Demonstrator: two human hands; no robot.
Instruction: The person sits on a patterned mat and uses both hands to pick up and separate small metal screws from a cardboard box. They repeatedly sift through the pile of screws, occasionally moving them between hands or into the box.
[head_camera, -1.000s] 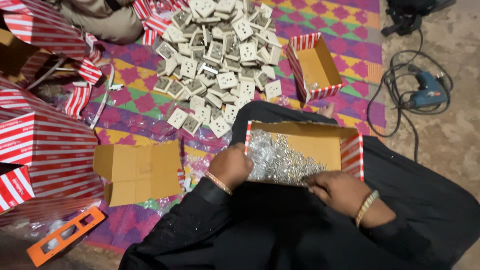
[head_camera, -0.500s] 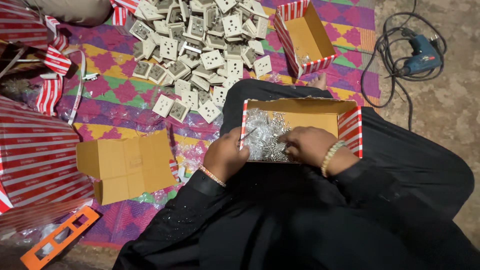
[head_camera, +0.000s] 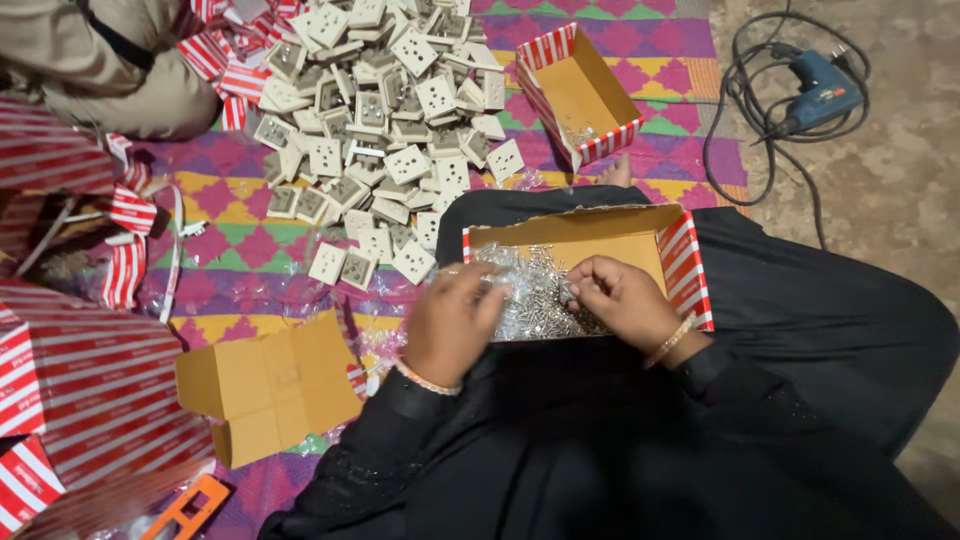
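both hands are in the red-and-white striped cardboard box (head_camera: 685, 262) sitting on the lap. left hand (head_camera: 452, 325) rests curled on the box's near left edge, knuckles up, fingers touching the pile of small silvery screws (head_camera: 535, 290). right hand (head_camera: 622, 298) sits just to the right of it, fingertips pinching into the same pile. beyond the left hand there's a big heap of white socket plates (head_camera: 385, 100) on the patterned mat (head_camera: 250, 200). another open striped box (head_camera: 580, 95) lies beyond the right hand, and a blue drill (head_camera: 822, 90) with its cord is far off to its right. a flattened cardboard piece (head_camera: 265, 385) lies just left of the left hand.
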